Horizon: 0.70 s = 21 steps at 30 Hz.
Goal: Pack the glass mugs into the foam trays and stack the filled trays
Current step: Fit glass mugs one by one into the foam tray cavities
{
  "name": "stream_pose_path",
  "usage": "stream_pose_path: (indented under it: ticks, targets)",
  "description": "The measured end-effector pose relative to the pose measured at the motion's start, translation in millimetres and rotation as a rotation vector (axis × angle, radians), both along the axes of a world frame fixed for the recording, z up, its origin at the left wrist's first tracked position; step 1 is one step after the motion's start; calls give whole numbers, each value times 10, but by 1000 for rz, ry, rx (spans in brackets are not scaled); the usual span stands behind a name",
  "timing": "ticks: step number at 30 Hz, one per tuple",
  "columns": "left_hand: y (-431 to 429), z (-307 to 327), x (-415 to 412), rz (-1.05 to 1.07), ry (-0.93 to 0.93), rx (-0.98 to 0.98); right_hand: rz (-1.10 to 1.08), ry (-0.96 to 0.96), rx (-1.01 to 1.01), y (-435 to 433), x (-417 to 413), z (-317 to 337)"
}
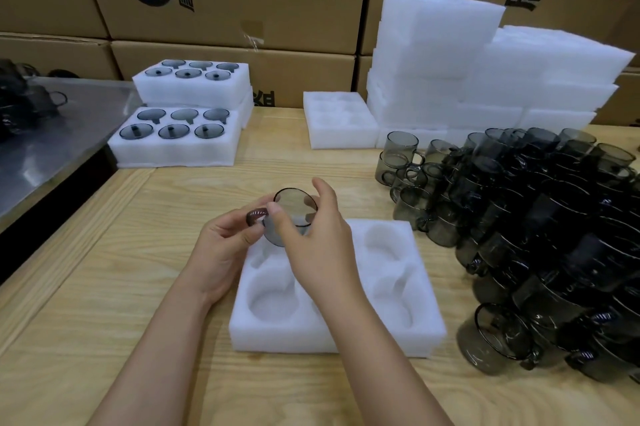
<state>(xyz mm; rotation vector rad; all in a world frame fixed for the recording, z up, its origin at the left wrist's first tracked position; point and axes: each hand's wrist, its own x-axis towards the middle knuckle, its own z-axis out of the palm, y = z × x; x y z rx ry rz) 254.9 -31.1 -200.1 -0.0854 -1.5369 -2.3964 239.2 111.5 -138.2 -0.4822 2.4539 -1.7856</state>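
Now my left hand (225, 245) is pinching the handle of the glass mug (295, 207), which is tilting between both hands over the foam tray (426, 287). My right hand (313, 242) is curling round its body. I should be aligning the handle with its slot, then lowering gently.

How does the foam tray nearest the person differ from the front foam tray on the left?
The nearest tray has empty pockets; the left tray holds six mugs. The nearest tray lies before the person; the left tray lies farther back. Both are white foam.
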Motion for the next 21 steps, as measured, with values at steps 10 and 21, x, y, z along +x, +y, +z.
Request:
stream_pose_path:
  ticks: [10,21]
  targets:
    - [-54,-54,-24,-93,-102,-215,-26,126,132,527,-366,291]
    - [-51,-76,-35,-43,-114,-205,79,127,467,1239,-649,148]
